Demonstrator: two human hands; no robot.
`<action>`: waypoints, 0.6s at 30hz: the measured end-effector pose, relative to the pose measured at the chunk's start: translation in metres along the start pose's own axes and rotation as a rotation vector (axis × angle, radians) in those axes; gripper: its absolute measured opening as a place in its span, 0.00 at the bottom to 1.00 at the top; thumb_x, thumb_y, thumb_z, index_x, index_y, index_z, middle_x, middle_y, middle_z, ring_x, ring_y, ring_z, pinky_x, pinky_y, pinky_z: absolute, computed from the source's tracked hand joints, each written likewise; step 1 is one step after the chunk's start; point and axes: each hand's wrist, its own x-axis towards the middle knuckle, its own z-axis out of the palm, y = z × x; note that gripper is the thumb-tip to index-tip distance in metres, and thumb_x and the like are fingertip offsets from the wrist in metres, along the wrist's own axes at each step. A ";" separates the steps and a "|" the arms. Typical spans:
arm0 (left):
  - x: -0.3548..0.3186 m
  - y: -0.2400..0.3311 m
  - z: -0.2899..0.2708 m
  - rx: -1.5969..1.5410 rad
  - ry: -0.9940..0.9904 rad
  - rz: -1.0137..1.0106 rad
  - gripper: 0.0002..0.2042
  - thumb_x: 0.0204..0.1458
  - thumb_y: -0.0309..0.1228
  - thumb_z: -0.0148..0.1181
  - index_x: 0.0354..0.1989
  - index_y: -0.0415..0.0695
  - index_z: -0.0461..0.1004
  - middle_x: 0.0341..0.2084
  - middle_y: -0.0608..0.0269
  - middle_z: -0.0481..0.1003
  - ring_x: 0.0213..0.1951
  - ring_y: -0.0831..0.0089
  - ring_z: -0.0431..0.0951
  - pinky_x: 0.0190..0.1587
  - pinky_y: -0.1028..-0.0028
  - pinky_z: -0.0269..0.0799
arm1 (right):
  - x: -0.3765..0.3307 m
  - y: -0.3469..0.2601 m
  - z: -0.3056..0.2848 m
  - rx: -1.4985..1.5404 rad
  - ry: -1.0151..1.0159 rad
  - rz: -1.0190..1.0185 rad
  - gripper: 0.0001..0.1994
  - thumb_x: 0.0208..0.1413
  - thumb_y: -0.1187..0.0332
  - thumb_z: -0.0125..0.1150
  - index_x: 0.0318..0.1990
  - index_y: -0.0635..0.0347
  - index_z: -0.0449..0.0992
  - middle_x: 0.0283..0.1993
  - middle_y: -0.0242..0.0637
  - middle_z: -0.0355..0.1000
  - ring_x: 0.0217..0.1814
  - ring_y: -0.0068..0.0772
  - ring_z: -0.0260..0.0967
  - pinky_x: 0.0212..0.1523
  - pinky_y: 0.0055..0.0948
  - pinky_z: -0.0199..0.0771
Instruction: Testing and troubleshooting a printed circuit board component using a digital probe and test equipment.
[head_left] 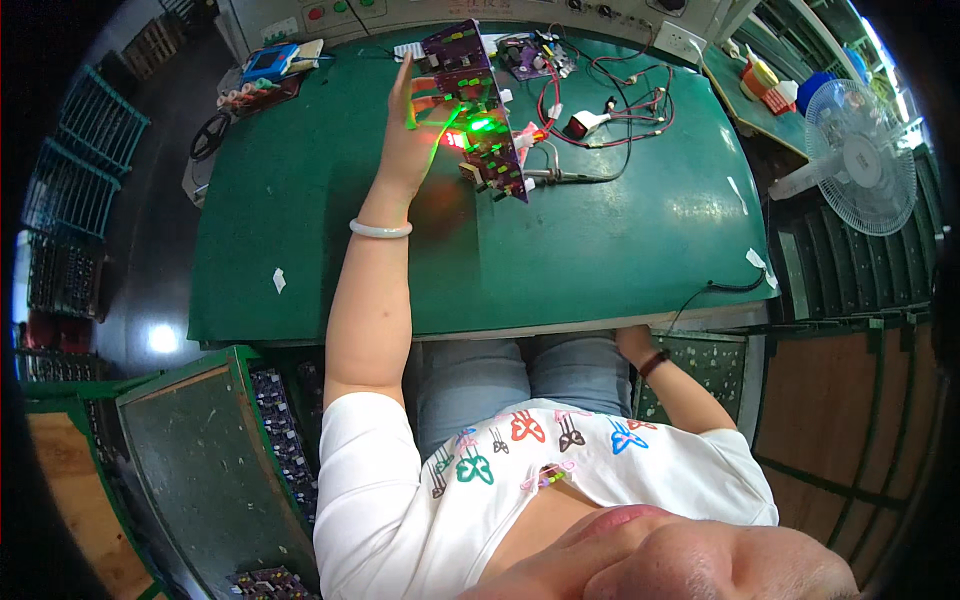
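Note:
A purple circuit board stands tilted on edge above the far middle of the table, green and red lights glowing on it. My left hand is at its left side and grips it, with the fingers partly lost in the glare and behind parts. Wires with a red and white connector meet the board's right side. Down by my lap, my right hand is at the table's front edge, its fingers mostly hidden.
The green-topped table carries a second circuit board, a red-and-black cable loop and a white switch with a red rocker. A blue meter sits at far left; a fan stands right. Boards fill a rack at left.

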 end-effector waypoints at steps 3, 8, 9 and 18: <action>-0.012 0.014 -0.004 -0.083 0.022 -0.054 0.34 0.62 0.25 0.53 0.75 0.58 0.49 0.59 0.56 0.66 0.55 0.66 0.71 0.62 0.63 0.68 | -0.060 -0.004 -0.034 -0.200 -0.001 -0.210 0.22 0.60 0.65 0.52 0.61 0.59 0.72 0.56 0.56 0.73 0.59 0.57 0.70 0.58 0.46 0.72; -0.005 0.030 0.001 -0.166 -0.031 -0.086 0.27 0.65 0.29 0.47 0.73 0.52 0.53 0.61 0.55 0.66 0.58 0.64 0.71 0.62 0.61 0.68 | -0.056 -0.090 -0.241 0.361 -1.020 -0.104 0.15 0.59 0.70 0.59 0.53 0.58 0.79 0.47 0.46 0.79 0.45 0.42 0.79 0.48 0.38 0.77; -0.002 0.026 0.004 -0.191 -0.040 -0.083 0.27 0.65 0.30 0.47 0.73 0.51 0.53 0.61 0.55 0.65 0.59 0.63 0.71 0.62 0.60 0.69 | -0.050 -0.098 -0.266 0.623 -1.054 -0.013 0.15 0.59 0.71 0.59 0.53 0.59 0.79 0.45 0.42 0.80 0.43 0.37 0.79 0.46 0.34 0.78; -0.003 0.016 0.006 -0.291 -0.041 -0.085 0.26 0.66 0.36 0.46 0.72 0.50 0.52 0.60 0.53 0.65 0.57 0.61 0.72 0.60 0.56 0.72 | 0.152 -0.161 -0.288 0.480 0.525 -0.307 0.16 0.60 0.58 0.64 0.45 0.63 0.78 0.33 0.50 0.77 0.34 0.46 0.76 0.36 0.35 0.74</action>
